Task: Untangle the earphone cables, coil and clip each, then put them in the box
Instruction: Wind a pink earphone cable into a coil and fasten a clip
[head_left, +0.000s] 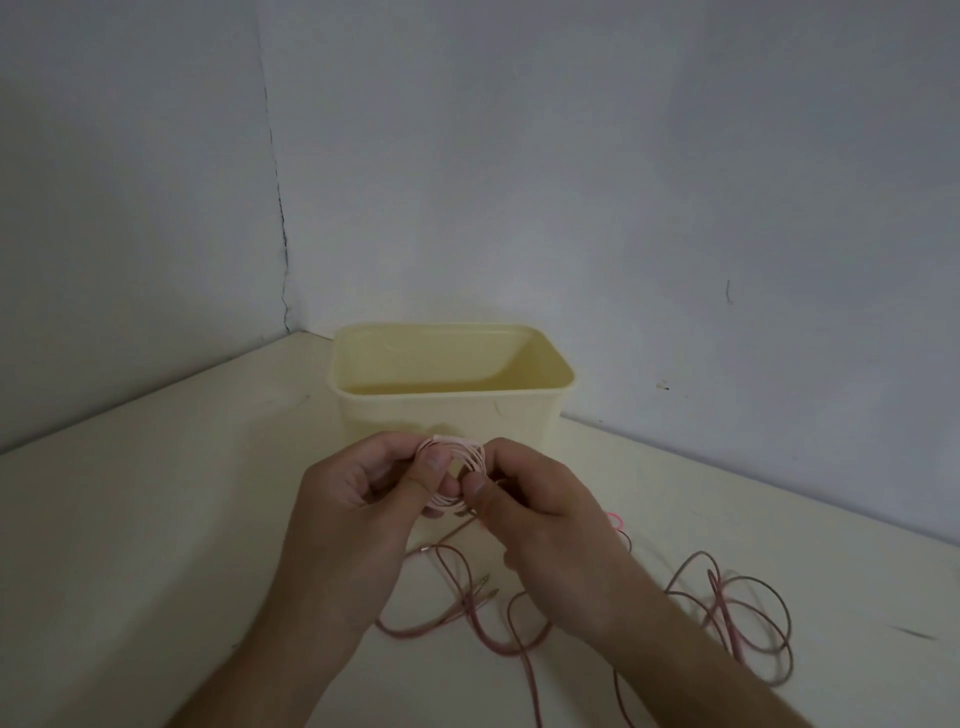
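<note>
A pale pink earphone cable wound into a small coil (457, 448) is held just in front of the cream plastic box (519, 410). My left hand (358, 499) pinches the coil's left side with thumb and fingers. My right hand (540, 504) pinches its right side, thumb on top. On the table below my wrists lies a loose darker pink cable (727, 613) in tangled loops, with its plug ends (485, 592) near the middle. The open box shows nothing inside from this angle.
The cream table (156, 545) sits in a corner of grey walls, with the box close to the back wall. A bright pink bit (614, 518) peeks out behind my right hand; I cannot tell what it is.
</note>
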